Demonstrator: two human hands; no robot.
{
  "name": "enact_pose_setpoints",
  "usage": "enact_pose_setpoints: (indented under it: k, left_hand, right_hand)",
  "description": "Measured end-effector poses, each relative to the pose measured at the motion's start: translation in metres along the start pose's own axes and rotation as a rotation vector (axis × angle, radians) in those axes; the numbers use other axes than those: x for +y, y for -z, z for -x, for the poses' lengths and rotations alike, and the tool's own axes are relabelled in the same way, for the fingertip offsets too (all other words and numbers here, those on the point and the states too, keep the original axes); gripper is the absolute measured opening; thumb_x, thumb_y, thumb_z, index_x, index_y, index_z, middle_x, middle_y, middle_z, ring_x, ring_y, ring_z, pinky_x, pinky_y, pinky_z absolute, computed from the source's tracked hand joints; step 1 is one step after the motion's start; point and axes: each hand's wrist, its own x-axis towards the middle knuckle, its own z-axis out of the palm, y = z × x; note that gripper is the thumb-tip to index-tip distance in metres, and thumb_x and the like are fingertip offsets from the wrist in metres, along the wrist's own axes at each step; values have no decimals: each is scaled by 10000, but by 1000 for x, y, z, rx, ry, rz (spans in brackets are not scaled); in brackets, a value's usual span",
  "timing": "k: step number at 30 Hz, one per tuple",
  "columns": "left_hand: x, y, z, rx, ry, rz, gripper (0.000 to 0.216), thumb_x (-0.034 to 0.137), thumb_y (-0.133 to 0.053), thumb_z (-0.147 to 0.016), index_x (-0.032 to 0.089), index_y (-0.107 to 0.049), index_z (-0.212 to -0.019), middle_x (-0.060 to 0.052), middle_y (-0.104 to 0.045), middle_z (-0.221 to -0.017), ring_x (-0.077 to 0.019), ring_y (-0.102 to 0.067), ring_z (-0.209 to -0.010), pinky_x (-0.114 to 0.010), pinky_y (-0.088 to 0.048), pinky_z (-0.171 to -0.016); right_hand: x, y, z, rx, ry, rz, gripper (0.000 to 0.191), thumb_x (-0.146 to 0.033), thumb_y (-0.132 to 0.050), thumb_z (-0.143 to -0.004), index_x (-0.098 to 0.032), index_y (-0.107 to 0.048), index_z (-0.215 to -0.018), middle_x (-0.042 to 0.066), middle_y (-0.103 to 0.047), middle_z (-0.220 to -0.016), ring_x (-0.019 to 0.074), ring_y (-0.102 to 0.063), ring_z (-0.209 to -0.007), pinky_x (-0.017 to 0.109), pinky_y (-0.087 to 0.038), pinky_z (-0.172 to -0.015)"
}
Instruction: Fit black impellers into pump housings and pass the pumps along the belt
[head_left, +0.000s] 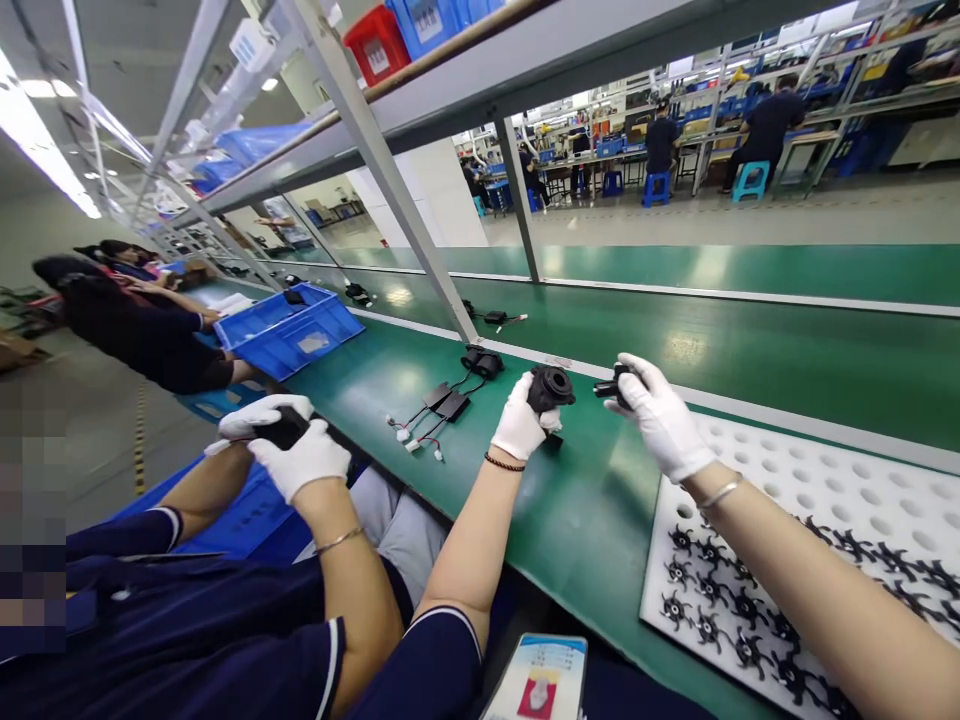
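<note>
My gloved left hand (520, 424) is closed around a black round housing (553, 388), its ring-shaped opening facing up and toward the right. My gloved right hand (660, 418) pinches a small black impeller (616, 386), mostly covered by the fingers, with a stub pointing left. A short gap separates the two parts. Under my right forearm lies a white foam tray (660, 560) with round holes, holding several black curved-blade impellers (709, 588). Beyond my left hand, black housings (481, 362) wired to flat black boxes (452, 406) with white connectors rest on the green bench.
At left, a co-worker's gloved hands (300, 450) hold a black part (282, 428). A blue crate (289, 330) stands farther up the green bench (585, 540). A slanted metal post (405, 190) rises at the back edge, and a shelf runs overhead. More wired parts (496, 317) lie behind the post.
</note>
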Motion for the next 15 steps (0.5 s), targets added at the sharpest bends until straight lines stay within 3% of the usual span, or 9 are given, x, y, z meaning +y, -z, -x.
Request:
enact_pose_setpoints:
  k: [5,9,12,14,15]
  left_hand:
    - [-11,-30,32,-139,15,108,333,503,-526,-907,179,-595,-873,-8,-548,-633,-88,-419,-440,-238,-376,-434]
    - [-13,-51,34,-202,48,179,243,401,-612,-884,184,-635,-992,-41,-660,-883,-86,-540,-577,-201,-410,-457]
    - [-9,-63,30,-203,-31,150,228,379,-637,-877,199,-634,-1018,-58,-676,-1027,-104,-613,-715,-198,-456,-519]
    - [-1,-76,24,-213,-164,121,242,408,-643,-879,211,-623,-1018,-65,-673,-1090,-117,-638,-788,-221,-504,-609]
    - [4,-85,20,-233,-230,117,255,420,-652,-875,217,-615,-1025,-64,-670,-1103,-121,-646,-814,-234,-521,-659]
  right_hand:
    - [2,1,-4,17,232,485,502,-435,-587,-898,-207,-555,-1343,113,-614,-1317,241,-616,-1191,478,-477,-1075]
    - [-16,17,-1,-117,440,744,532,-426,-554,-911,-211,-532,-1397,115,-451,-1512,240,-449,-1397,441,-365,-1178]
    - [-22,28,-2,-174,385,786,802,-538,-610,-861,-205,-343,-1541,129,-249,-1619,270,-308,-1482,454,-329,-1193]
    - [-16,32,-3,-143,248,756,1053,-593,-698,-773,-172,-188,-1592,181,-270,-1600,303,-361,-1452,467,-405,-1135]
    - [-10,33,-4,-139,178,756,1122,-593,-742,-728,-159,-173,-1592,199,-361,-1552,308,-457,-1387,451,-470,-1073]
